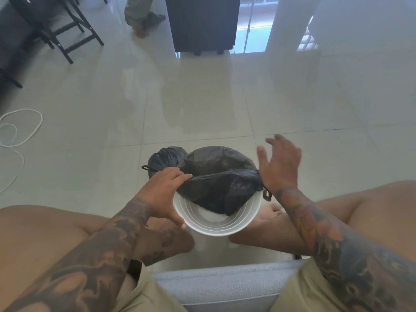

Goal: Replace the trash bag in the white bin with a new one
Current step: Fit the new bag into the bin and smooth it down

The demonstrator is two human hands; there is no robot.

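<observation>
The white bin [217, 218] stands on the pale tiled floor [202, 97] between the seated person's bare feet, its ribbed inner wall bare on the near side. A black trash bag [216, 176], thin, glossy and crumpled, is draped over the bin's far rim and sags partly inside; a second bundle of black plastic [165, 157] with a loop handle lies just behind the bin on its left. The step looks to be fitting the bag over the rim. The left hand [163, 193] grips the bin's left rim, fingers pressed onto the bag's edge; the right hand [279, 163] hovers just right of the bin, fingers spread, holding nothing. To do it well, the person should keep the bin pinned and stretch the hem evenly around the rim.
</observation>
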